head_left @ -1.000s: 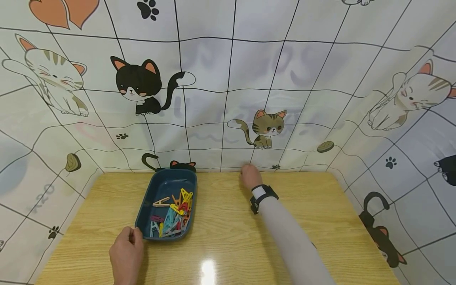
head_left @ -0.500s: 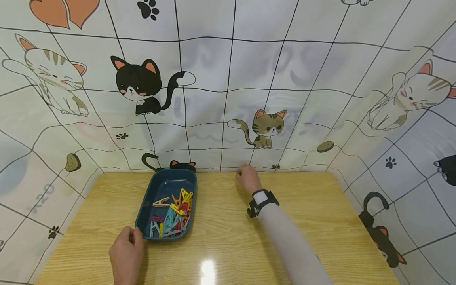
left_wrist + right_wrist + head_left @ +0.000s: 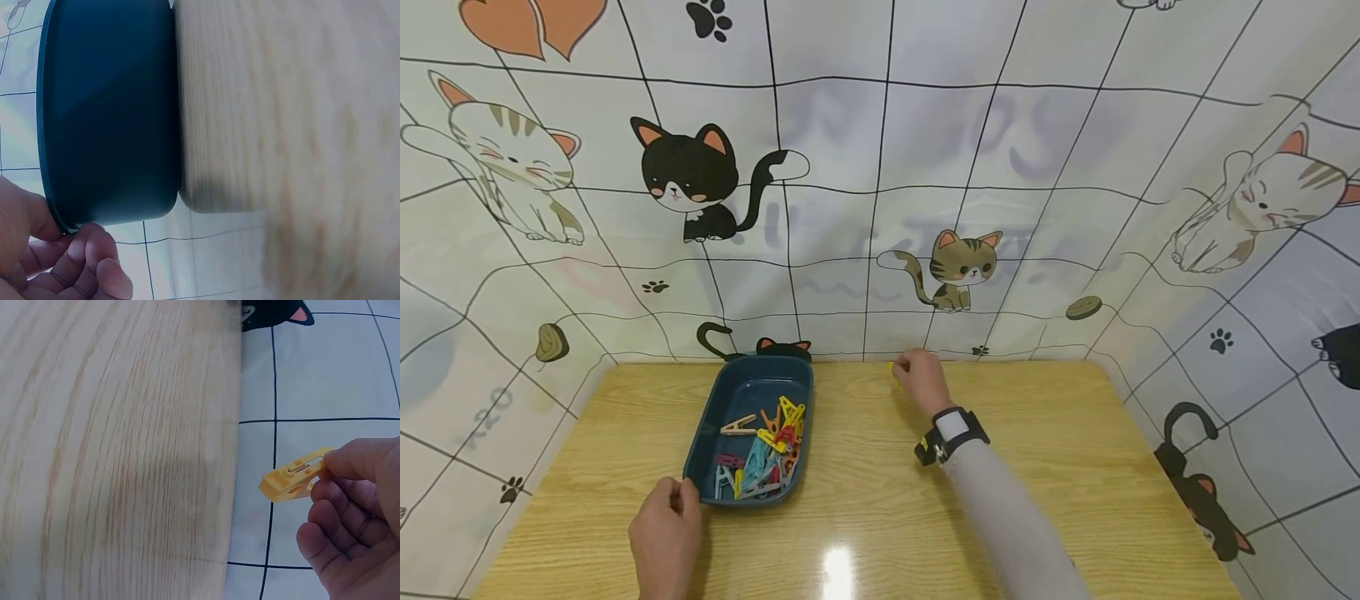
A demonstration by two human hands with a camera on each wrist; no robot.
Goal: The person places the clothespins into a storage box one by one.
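Note:
My right hand [image 3: 922, 382] is near the table's back edge and pinches a yellow clothespin [image 3: 294, 478] between thumb and index finger. In the right wrist view the clothespin's nose points away from the hand, and its wire spring shows. With thumb and curled fingers, my left hand [image 3: 667, 533] grips the rim of a dark blue basin [image 3: 700, 425] at its near left corner. Several clothespins [image 3: 767, 454] in yellow, red, orange, light blue and other colours lie in the basin, mostly toward its near right side.
The basin stands on the left part of a wooden table [image 3: 880, 467], its far end close to the back wall. A cat-printed, tile-patterned wall covering [image 3: 842, 208] surrounds the table at the back and sides.
The right hand has shifted slightly left and turned, bringing the yellow clothespin into sight at its fingertips. The left hand and the basin stay as they were.

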